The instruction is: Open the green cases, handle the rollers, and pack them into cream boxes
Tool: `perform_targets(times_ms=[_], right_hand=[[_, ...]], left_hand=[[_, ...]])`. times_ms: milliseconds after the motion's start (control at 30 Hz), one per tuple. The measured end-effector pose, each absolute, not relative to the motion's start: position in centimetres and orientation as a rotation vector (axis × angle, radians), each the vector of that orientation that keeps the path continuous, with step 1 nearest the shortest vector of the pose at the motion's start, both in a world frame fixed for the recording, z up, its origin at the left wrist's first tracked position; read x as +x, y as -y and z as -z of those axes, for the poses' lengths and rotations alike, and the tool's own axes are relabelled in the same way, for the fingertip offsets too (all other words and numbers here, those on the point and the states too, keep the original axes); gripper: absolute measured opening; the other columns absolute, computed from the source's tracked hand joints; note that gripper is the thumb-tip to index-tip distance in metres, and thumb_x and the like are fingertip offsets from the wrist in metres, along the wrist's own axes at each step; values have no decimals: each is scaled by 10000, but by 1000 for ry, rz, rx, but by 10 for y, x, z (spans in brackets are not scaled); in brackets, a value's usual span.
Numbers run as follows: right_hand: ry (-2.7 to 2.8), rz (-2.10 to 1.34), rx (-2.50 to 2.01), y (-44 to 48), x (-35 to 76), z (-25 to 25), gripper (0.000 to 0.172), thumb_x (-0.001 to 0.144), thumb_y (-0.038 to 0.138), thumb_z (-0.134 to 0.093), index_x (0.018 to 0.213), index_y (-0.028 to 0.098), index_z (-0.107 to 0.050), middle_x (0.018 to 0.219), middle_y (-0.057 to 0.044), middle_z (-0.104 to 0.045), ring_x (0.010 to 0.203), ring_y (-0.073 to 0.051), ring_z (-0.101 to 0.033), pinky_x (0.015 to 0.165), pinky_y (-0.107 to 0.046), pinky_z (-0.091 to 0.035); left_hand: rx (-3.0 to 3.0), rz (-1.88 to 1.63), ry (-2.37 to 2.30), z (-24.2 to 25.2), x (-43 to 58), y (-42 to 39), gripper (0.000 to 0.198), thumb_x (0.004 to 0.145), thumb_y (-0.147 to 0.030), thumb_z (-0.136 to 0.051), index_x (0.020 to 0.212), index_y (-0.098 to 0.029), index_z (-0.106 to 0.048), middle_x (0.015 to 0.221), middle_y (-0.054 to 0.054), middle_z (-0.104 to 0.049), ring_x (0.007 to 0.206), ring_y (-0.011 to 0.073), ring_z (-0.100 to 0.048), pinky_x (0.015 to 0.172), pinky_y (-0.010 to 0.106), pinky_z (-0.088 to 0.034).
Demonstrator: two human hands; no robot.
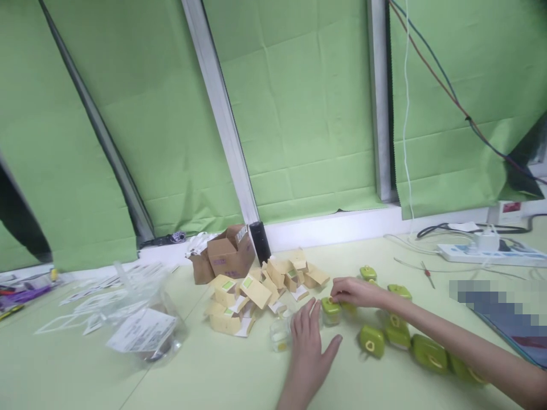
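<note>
My right hand (358, 292) reaches in from the right. Its thumb and fingers are pinched on the top of a small green-lidded container (331, 312), which stands upright on the pale table. Palm down beside it is my left hand (308, 344), fingers stretched out and thumb spread apart. Just left of its fingers stands a small clear container (279, 337) with a bit of yellow near its base; whether the fingers touch it I cannot tell. More green-lidded containers, such as one at the front (371, 341) and a wider one (428, 353), lie around and under my right forearm.
Opened cream-coloured cartons (256, 290) are piled behind my hands, near a brown cardboard box (231, 253) and a black upright object (260, 242). To the left lies a clear plastic bag (164, 336) with a label. A power strip (496, 254) and cables occupy the back right.
</note>
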State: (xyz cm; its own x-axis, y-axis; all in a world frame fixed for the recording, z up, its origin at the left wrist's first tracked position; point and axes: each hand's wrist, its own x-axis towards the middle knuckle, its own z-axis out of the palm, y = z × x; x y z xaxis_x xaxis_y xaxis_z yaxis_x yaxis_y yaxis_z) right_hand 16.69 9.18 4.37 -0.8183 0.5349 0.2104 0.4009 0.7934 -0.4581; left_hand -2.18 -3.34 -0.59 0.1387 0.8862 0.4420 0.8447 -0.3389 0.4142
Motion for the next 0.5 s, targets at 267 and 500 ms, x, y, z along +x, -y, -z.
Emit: perform_targets(times_ms=[267,500], right_hand=[[2522,-660,-715,3,155,-42,230,937,300,-433,860,183,-616,816,-28,-638,704,-148,-620,615,-254,-504],[2719,-131,-760,17,160,-23,328,806,483,-599,950,189,-583,869,-50,-632,646,-201,-623,568,-301,-455]], left_hand=[[1449,-1059,-1242,13,-10,62,1005,578,-133,-663,1396,-192,-83,1157,98,-533,956,209,-583,836,319,-450],[1766,-697,-1639,22,-19,71,717,443,-233,-771,1094,-148,-484,1072,82,-518,1027,280,-468,925,409,-346]])
